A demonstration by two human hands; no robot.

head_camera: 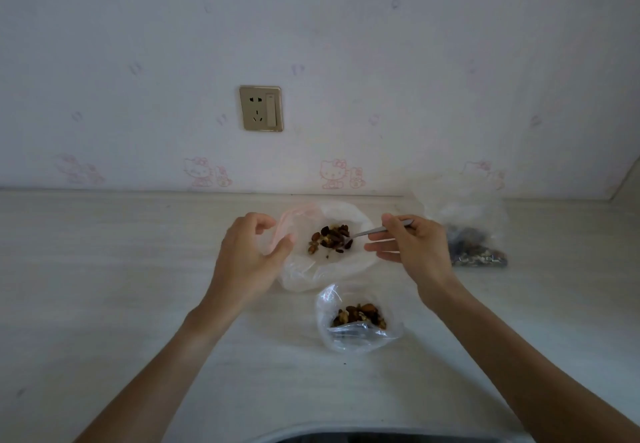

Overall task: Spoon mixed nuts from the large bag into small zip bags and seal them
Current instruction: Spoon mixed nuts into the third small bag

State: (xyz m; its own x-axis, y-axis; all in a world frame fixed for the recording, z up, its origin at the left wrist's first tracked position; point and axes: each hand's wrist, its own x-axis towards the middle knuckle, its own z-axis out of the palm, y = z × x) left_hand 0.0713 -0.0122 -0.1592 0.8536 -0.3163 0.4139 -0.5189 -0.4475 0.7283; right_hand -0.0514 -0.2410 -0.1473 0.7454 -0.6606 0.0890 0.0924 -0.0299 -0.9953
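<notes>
Your spoon (367,233) dips into the nuts (330,240) in the large bag (311,272) while the other hand holds its rim open.

Your left hand (254,252) pinches the bag's pinkish left rim; your right hand (412,246) grips the spoon handle, bowl among the nuts. A small zip bag (356,318) with nuts lies just in front, apart from both hands. Another filled bag (474,238) lies right, near the wall (346,61). The worktop (104,286) is bare to your left and along its near edge.
</notes>
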